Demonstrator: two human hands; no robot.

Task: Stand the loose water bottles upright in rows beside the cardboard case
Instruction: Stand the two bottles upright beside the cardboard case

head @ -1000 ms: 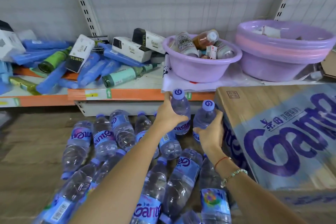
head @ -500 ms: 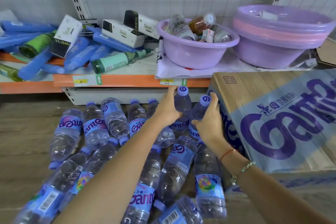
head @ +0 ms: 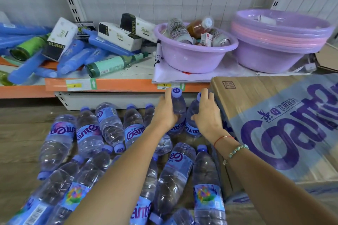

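Two clear water bottles with purple caps stand upright on the wooden floor, close to the cardboard case's (head: pixel 278 115) left face. My left hand (head: pixel 165 113) grips the left upright bottle (head: pixel 178 107) around its shoulder. My right hand (head: pixel 207 115) wraps the right upright bottle (head: pixel 192 120), which touches the case. Several loose bottles (head: pixel 87 133) lie flat on the floor to the left and in front, under my forearms.
An orange-edged shelf (head: pixel 109 85) runs just behind the upright bottles. On it sit a lilac basin (head: pixel 193 56) of cans and bottles, stacked basins (head: pixel 274 45), blue tubes, green bottles and white boxes. Bare wooden floor shows at the far left.
Both hands have lowered their bottles from above the pile down to the floor beside the case. The view has tipped and moved closer.
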